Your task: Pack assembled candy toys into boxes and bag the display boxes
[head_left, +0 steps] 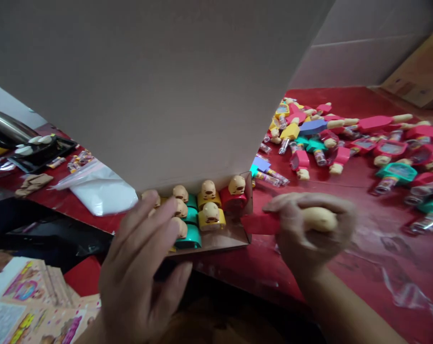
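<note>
A small cardboard box (234,236) sits at the near edge of a red table (345,258), its big lid (159,86) raised toward me. Inside stand several toy figures (211,215) with tan heads on yellow, green and red bodies. My left hand (141,272) grips the box's near-left side, fingers over the toys and thumb under the front edge. My right hand (309,227) is closed round a red toy (261,223) with a tan head, just right of the box.
A heap of loose toys (345,138) in pink, yellow, green and blue covers the table's far right. A white plastic bag (101,191) lies left of the box. Printed cards (26,296) are stacked bottom left. A cardboard carton (417,71) stands far right.
</note>
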### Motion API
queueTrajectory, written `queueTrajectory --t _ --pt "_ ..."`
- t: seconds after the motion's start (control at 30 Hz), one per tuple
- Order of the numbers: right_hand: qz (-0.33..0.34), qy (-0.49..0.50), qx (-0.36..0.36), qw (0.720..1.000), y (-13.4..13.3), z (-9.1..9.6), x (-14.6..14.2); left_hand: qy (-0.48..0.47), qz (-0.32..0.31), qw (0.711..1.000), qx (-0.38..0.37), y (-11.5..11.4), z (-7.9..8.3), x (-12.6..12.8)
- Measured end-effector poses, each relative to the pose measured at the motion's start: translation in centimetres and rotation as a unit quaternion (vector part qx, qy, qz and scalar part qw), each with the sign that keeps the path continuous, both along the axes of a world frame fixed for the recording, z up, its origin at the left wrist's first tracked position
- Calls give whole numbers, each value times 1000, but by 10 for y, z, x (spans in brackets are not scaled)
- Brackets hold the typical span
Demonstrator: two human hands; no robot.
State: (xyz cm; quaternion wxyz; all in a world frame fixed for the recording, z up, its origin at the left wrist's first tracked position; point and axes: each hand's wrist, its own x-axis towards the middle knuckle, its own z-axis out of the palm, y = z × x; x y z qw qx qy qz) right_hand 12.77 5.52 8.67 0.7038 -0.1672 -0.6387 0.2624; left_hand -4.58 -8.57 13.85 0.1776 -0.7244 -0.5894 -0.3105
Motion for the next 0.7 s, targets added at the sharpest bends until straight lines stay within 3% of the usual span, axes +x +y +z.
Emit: queueTrajectory --t 0.1,0.2,0.33,0.43,0.6,0.7 --pt "26 -105 5 994 3 -2 -10 105 50 993 -29 17 -4 -15" --pt "13 -180 -20 983 2 6 -17 174 94 979 -58 29 -13 -12" --pt "-56 -188 -21 980 2 16 -29 175 88 979 -49 29 -14 -7" --pt "-70 -172 -30 982 -1 16 -31 181 82 979 -45 27 -12 -9" --pt "-46 -190 -84 977 -13 -1 -31 176 54 981 -58 23 -16 -15" --pt "-91 -196 -42 975 -21 -18 -32 163 38 984 -60 22 -21 -21"
